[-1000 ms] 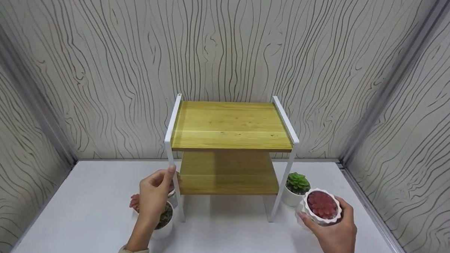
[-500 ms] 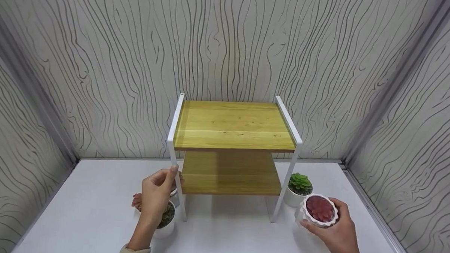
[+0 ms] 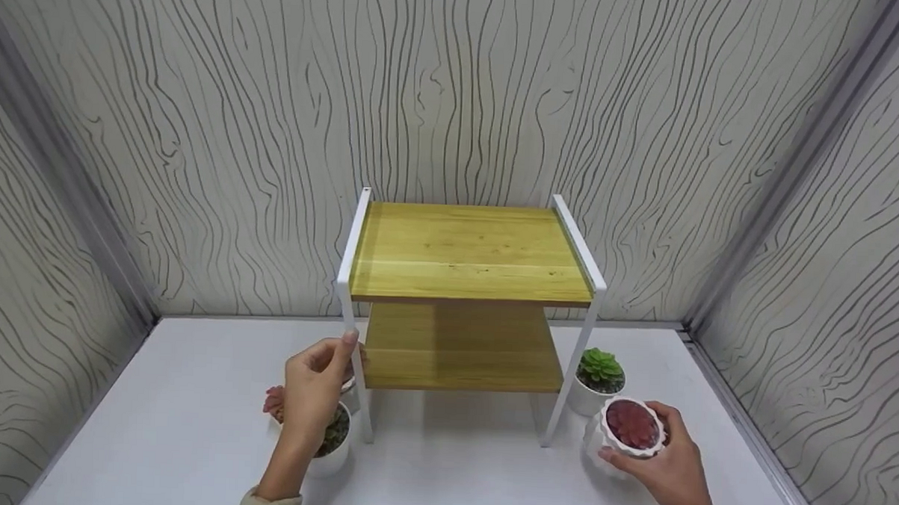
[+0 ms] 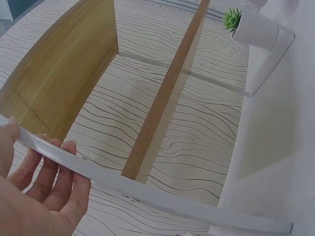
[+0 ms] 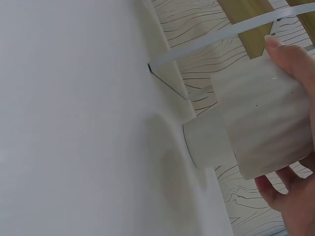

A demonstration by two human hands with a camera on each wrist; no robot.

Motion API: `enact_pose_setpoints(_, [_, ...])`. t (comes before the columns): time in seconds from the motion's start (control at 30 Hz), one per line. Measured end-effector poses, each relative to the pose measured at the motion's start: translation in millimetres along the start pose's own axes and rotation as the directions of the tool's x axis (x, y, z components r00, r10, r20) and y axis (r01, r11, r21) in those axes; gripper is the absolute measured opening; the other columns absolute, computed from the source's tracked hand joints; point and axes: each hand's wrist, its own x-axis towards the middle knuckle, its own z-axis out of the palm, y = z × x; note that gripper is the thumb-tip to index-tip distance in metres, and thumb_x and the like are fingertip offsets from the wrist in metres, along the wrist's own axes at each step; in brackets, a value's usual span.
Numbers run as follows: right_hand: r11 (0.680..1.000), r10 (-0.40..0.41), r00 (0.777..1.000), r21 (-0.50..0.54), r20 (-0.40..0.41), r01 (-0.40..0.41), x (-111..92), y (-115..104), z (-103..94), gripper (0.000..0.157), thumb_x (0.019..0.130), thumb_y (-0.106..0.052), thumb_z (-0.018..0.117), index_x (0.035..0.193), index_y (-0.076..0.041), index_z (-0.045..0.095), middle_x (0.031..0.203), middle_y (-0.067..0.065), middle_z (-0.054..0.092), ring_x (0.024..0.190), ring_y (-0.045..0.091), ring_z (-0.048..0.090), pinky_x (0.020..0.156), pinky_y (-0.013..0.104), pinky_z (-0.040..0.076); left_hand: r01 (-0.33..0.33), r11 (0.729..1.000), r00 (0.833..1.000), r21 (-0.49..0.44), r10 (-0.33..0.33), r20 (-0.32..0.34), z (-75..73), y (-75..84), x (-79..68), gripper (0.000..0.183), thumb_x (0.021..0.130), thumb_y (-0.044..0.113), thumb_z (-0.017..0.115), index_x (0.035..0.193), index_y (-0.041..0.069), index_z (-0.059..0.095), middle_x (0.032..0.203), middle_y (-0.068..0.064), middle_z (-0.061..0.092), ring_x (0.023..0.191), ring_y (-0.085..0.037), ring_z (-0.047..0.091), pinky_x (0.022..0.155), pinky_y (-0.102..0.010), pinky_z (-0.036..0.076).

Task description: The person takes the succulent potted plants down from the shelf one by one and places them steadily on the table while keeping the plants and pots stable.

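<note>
My left hand (image 3: 314, 382) holds the white left front leg (image 4: 162, 200) of a two-tier wooden shelf (image 3: 468, 253), thumb on one side and fingers on the other. To the right of the shelf, my right hand (image 3: 670, 462) grips a white scalloped-rim pot (image 5: 268, 113) around its side. A red succulent (image 3: 633, 425) fills that pot's top. In the right wrist view the pot hangs above the white tabletop. Just behind it, a smaller white pot (image 3: 590, 399) with a green succulent (image 3: 601, 365) stands beside the shelf's right leg.
Left of the shelf, partly behind my left hand and forearm, stand a white pot (image 3: 330, 461) with a dark green plant and a reddish succulent (image 3: 273, 402). Wood-grain patterned panels (image 3: 455, 96) enclose the white table (image 3: 189, 423) at the back and sides.
My right hand has brought the red succulent's pot slightly left and down in the head view, toward the tabletop. The left hand keeps its hold on the shelf leg.
</note>
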Motion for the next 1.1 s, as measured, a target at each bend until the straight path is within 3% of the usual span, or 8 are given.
enact_pose_setpoints(0.53, [0.997,-0.051,0.994,-0.048,0.099,0.056,13.0,20.6,14.4,0.11,0.068,-0.037,0.101,0.148,0.0,0.036,0.148,0.031,0.055,0.136,0.044,0.056,0.111,0.06,0.048,0.041,0.999,0.999,0.021,-0.041,-0.006,-0.1,-0.1,0.7,0.043,0.102,0.049,0.066,0.103,0.008,0.078,0.092,-0.005,0.072,0.087,-0.016,0.068,0.084,-0.03,0.062])
enact_pose_setpoints(0.8, [0.996,-0.053,0.993,-0.068,0.106,0.06,13.9,21.8,17.6,0.107,0.068,-0.039,0.1,0.146,-0.001,0.038,0.145,0.031,0.057,0.134,0.043,0.058,0.11,0.059,0.049,0.018,1.0,1.0,-0.004,-0.018,0.002,0.3,0.1,0.5,0.039,0.102,0.045,0.068,0.101,0.007,0.077,0.09,-0.005,0.07,0.086,-0.016,0.064,0.079,-0.02,0.058])
enact_pose_setpoints(1.1, [0.996,-0.038,0.992,-0.07,0.123,0.047,18.9,24.8,18.8,0.105,0.069,-0.038,0.1,0.146,-0.001,0.039,0.145,0.029,0.058,0.133,0.039,0.059,0.107,0.054,0.05,0.022,1.0,1.0,0.011,-0.022,0.0,-0.8,0.1,0.1,0.039,0.103,0.046,0.066,0.101,0.008,0.078,0.096,-0.007,0.073,0.088,-0.016,0.067,0.082,-0.023,0.06])
